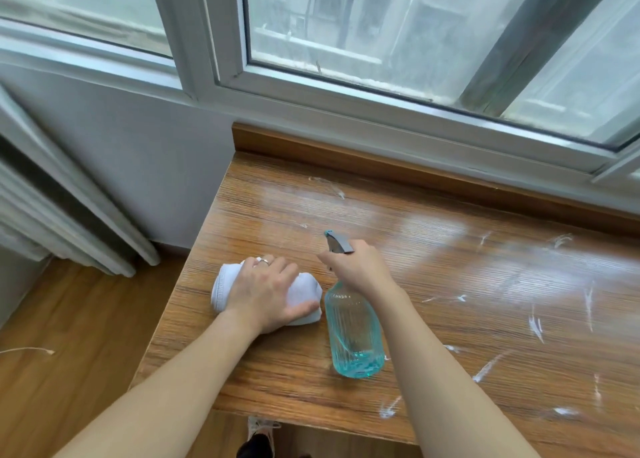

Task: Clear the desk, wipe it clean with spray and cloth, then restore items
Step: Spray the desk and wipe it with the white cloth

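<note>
**Desk mid-clean: cloth pressed left, spray bottle gripped right**

Room, left to right: wood-pattern floor (52, 319) is seen at the left, with a thin white cord (26, 350) lying on it. A white ribbed radiator (52, 222) is mounted against the left side, next to a grey-white wall (138, 152). A white-framed window (346, 86) runs across the top; blurred buildings are seen through the glass. Below the desk's near edge a shoe (258, 437) is partly seen.

Surface: the wood-grain desk (450, 284) is set against a raised wooden strip (346, 156) under the window. White streaks and smears (535, 326) are scattered over its middle and right; a glossy sheen is seen on the far part.

Count: one cloth, one bottle, two hands, one ring.

The white cloth (308, 293) is bunched on the desk near its left edge. It is covered and pressed by the left hand (266, 291), fingers curled over the bundle; a ring (264, 261) is worn on one finger.

Just beside the cloth, the clear blue-tinted spray bottle (355, 333) is held above the desk, base toward the camera, a little blue liquid pooled at its base. Its neck is gripped by the right hand (360, 270), with the grey trigger head (337, 242) pointing away.

No readable label or writing on anything.
</note>
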